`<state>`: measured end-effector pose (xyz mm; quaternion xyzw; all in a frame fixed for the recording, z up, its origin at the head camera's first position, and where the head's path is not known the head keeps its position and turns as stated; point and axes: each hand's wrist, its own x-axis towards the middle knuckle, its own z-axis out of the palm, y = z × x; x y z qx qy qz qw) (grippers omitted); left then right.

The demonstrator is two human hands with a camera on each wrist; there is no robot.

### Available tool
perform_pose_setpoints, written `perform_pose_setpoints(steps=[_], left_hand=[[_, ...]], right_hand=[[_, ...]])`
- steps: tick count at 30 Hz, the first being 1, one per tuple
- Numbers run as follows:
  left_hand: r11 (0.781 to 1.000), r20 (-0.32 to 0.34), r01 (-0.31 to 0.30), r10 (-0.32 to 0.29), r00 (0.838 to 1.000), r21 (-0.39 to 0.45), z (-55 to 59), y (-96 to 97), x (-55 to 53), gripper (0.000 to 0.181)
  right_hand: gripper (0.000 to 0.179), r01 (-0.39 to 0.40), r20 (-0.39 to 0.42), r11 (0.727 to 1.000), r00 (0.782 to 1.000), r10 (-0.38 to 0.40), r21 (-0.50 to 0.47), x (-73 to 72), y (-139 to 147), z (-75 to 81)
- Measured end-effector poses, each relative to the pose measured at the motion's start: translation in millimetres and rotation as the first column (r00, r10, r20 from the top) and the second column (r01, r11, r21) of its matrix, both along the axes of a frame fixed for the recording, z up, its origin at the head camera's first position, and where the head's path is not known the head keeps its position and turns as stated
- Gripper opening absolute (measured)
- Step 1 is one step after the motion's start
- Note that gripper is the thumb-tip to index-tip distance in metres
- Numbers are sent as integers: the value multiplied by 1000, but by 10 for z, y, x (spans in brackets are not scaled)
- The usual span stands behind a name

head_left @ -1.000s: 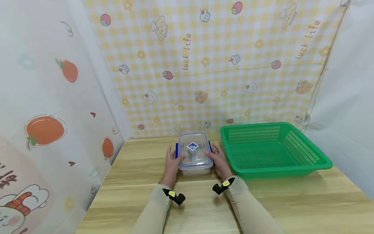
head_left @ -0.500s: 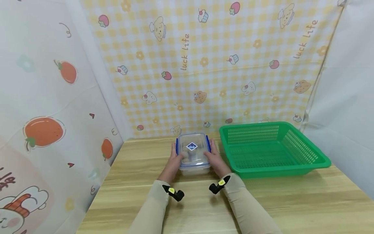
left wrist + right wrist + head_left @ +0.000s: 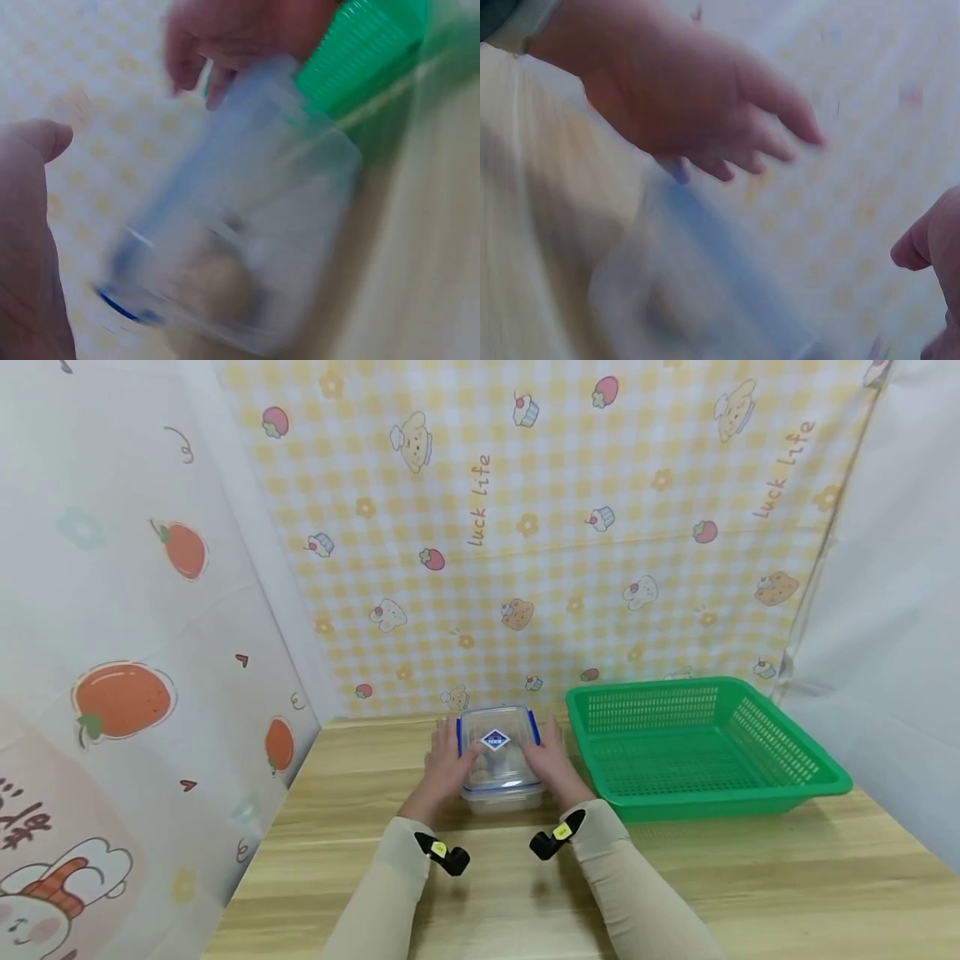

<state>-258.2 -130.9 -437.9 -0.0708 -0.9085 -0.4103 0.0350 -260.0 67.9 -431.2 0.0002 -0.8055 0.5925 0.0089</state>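
A clear plastic food container (image 3: 504, 770) with a blue seal, blue side latches and a diamond-shaped label sits on the table in the head view. A roundish brown thing (image 3: 217, 285) shows through its wall in the left wrist view. My left hand (image 3: 444, 768) is along its left side, fingers stretched forward, thumb by the lid's edge. Along the opposite side lies my right hand (image 3: 553, 767), its fingers likewise extended and thumb over the lid's border. In the blurred wrist views, both thumbs stand away from the container.
A green perforated plastic basket (image 3: 622, 806) stands just right of my right hand. The wooden-patterned table (image 3: 360, 827) meets a yellow checked cloth (image 3: 405, 585) behind and white sheets at both sides. Small black devices (image 3: 453, 860) are strapped to both sleeves.
The fingers of both hands, earlier bent at the container's side latches, have straightened and now point forward along its sides. The container stays in about the same place; the basket has not moved.
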Motion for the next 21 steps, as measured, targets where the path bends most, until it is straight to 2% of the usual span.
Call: perform_pose_setpoints(steps=[3, 6, 8, 10, 12, 16, 18, 21], left_hand=[[993, -50, -14, 8, 999, -118, 292, -29, 48, 90], [977, -88, -16, -3, 996, -213, 631, -46, 80, 92], [959, -131, -38, 1, 991, -280, 846, -65, 81, 94], [935, -187, -81, 16, 982, -345, 1055, -89, 84, 96], [907, -222, -125, 36, 974, -402, 1223, -129, 76, 98], [859, -220, -145, 38, 975, -491, 1458, -190, 74, 96], [837, -207, -147, 41, 977, -527, 1516, -207, 71, 96], [819, -208, -152, 40, 977, -553, 1549, -216, 89, 96]], right_hand=[[90, -14, -76, 1000, 997, 14, -3, 121, -114, 383], [88, -78, -128, 997, 989, 75, -13, 180, -160, 751], [87, -108, -158, 992, 980, 117, 60, 183, -123, 965], [90, -112, -210, 973, 965, 156, 204, 140, -37, 1131], [93, -74, -268, 923, 945, 186, 379, 73, 75, 1256], [99, 29, -303, 767, 928, 218, 642, -57, 339, 1399], [100, 45, -274, 695, 936, 222, 717, -106, 455, 1423], [101, 36, -236, 632, 943, 236, 774, -139, 595, 1420]])
